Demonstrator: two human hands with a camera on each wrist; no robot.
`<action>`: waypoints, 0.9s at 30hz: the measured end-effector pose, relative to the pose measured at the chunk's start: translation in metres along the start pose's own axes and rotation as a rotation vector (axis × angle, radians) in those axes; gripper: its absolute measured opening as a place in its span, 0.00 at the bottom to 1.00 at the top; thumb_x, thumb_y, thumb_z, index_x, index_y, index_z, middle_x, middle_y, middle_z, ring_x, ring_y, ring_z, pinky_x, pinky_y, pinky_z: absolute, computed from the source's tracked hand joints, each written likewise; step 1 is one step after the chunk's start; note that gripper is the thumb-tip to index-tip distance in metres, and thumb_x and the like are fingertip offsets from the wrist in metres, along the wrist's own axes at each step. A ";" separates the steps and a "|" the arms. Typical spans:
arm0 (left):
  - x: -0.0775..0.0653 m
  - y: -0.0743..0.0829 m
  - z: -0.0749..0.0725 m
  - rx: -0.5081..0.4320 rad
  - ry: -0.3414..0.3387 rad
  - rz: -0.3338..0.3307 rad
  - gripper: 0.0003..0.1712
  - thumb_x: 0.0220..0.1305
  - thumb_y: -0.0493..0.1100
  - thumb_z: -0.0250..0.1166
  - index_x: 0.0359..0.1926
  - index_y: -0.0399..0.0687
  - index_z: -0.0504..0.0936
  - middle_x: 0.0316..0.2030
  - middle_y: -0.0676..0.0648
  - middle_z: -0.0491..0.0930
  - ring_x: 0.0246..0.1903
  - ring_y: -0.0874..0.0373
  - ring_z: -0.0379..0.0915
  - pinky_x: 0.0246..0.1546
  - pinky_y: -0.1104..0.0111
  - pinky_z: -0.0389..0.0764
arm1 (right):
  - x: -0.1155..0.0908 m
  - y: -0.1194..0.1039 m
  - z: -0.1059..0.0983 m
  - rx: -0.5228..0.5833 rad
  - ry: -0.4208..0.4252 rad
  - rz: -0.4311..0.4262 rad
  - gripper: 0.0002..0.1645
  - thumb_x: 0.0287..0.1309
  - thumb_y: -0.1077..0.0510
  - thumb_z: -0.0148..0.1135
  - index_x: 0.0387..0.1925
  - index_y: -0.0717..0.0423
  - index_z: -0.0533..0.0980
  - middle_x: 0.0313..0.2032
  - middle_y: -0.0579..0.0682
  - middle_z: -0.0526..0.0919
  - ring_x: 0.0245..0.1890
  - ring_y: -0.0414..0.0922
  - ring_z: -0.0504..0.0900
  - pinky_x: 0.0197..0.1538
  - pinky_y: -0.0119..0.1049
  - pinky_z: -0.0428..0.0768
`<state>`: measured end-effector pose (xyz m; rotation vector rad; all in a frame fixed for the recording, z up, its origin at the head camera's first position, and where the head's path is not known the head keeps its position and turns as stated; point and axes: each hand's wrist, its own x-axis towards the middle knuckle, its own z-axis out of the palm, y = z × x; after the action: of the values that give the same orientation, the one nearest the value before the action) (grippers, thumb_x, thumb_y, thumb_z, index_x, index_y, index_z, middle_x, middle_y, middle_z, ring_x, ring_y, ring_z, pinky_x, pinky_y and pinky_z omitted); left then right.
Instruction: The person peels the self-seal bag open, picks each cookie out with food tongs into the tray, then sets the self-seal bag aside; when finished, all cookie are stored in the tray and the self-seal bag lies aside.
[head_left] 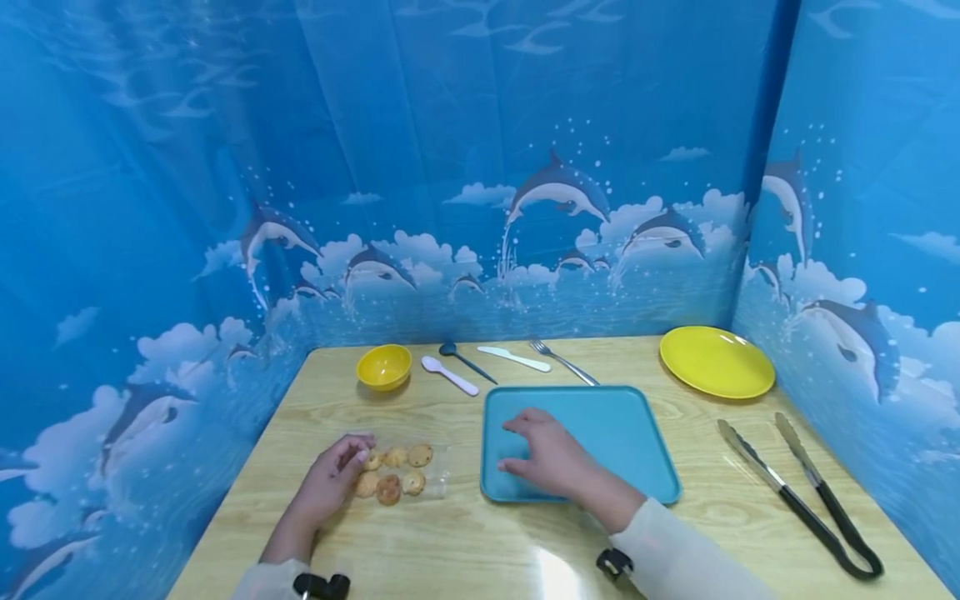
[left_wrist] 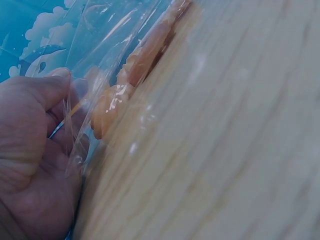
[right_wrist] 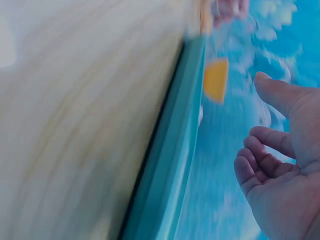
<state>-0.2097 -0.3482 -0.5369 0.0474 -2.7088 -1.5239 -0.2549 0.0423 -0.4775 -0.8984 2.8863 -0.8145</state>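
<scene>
Several round cookies (head_left: 388, 489) lie in two rows inside a clear plastic bag (head_left: 439, 479) at the left of the table. My left hand (head_left: 327, 485) pinches the bag's left end between thumb and fingers. Up close in the left wrist view, the crinkled film (left_wrist: 82, 117) runs from that thumb over the nearest cookie (left_wrist: 107, 110). Over the blue-green tray (head_left: 615, 433), my right hand (head_left: 551, 454) hovers with thumb and fingers spread apart and nothing between them. The right wrist view has this same hand (right_wrist: 285, 155) beyond the tray's rim (right_wrist: 172, 150).
Behind the cookies stands a yellow bowl (head_left: 384, 368). A pale spoon (head_left: 450, 376), dark spoon (head_left: 467, 362), white knife (head_left: 514, 359) and metal fork (head_left: 564, 362) lie along the back. To the right are a yellow plate (head_left: 716, 362) and black-handled tongs (head_left: 806, 496). Dolphin-print curtains (head_left: 450, 167) enclose the table.
</scene>
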 end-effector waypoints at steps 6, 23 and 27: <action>-0.003 -0.003 -0.003 0.024 0.015 -0.021 0.18 0.77 0.57 0.54 0.48 0.48 0.77 0.66 0.46 0.75 0.71 0.42 0.65 0.72 0.44 0.61 | -0.054 0.067 -0.047 -0.016 0.175 0.115 0.35 0.59 0.43 0.73 0.63 0.54 0.77 0.57 0.53 0.81 0.55 0.53 0.81 0.55 0.52 0.81; -0.008 -0.007 -0.002 0.020 0.038 -0.050 0.17 0.78 0.55 0.54 0.50 0.48 0.79 0.57 0.48 0.81 0.64 0.48 0.72 0.66 0.49 0.70 | -0.207 0.214 -0.139 -0.228 0.044 0.698 0.75 0.55 0.18 0.58 0.66 0.88 0.55 0.59 0.89 0.60 0.56 0.83 0.61 0.53 0.75 0.68; -0.008 -0.005 -0.003 0.053 0.060 -0.065 0.15 0.79 0.53 0.54 0.50 0.48 0.79 0.47 0.48 0.81 0.52 0.54 0.75 0.53 0.62 0.75 | -0.212 0.224 -0.138 -0.212 -0.087 0.807 0.83 0.47 0.14 0.59 0.63 0.92 0.53 0.58 0.92 0.56 0.57 0.84 0.60 0.54 0.74 0.69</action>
<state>-0.2015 -0.3525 -0.5395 0.1815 -2.7260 -1.4423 -0.2183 0.3779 -0.4956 0.2563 2.8723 -0.3759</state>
